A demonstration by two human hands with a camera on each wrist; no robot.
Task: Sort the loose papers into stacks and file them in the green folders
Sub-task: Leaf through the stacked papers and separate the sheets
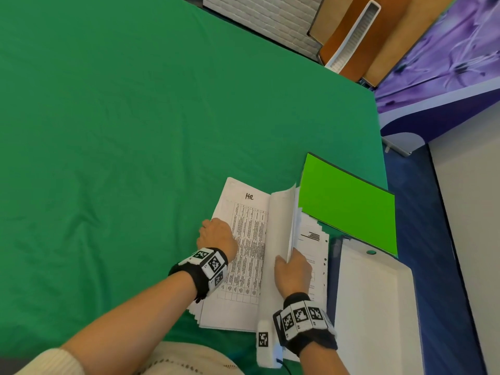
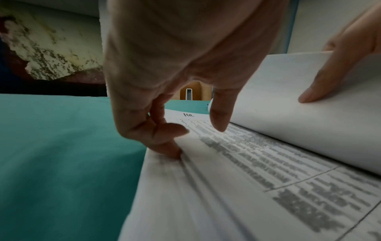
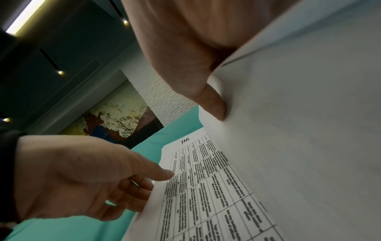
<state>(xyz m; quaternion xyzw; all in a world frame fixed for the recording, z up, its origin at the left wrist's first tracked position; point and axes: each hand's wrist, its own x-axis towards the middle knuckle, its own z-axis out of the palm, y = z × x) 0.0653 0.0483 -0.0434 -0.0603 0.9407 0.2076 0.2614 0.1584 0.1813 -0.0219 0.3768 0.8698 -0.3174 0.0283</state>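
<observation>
A stack of printed papers (image 1: 243, 255), its top sheet a table marked "Hn", lies on the green cloth near me. My left hand (image 1: 213, 228) is at the stack's left edge, its fingers (image 2: 169, 150) curled under the upper sheets and its thumb (image 2: 218, 120) over the page. My right hand (image 1: 289, 258) pinches a bundle of lifted sheets (image 1: 282, 220) and holds it upright along the stack's right side, thumb (image 3: 216, 107) pressed on the near face. A bright green folder (image 1: 349, 209) lies closed to the right.
More punched papers (image 1: 315, 239) lie under the folder's near corner. A white flat panel (image 1: 376, 307) with a small green stud sits at the table's right edge, beyond which is blue floor (image 1: 433, 239). The green cloth (image 1: 121, 131) stretches far left and ahead.
</observation>
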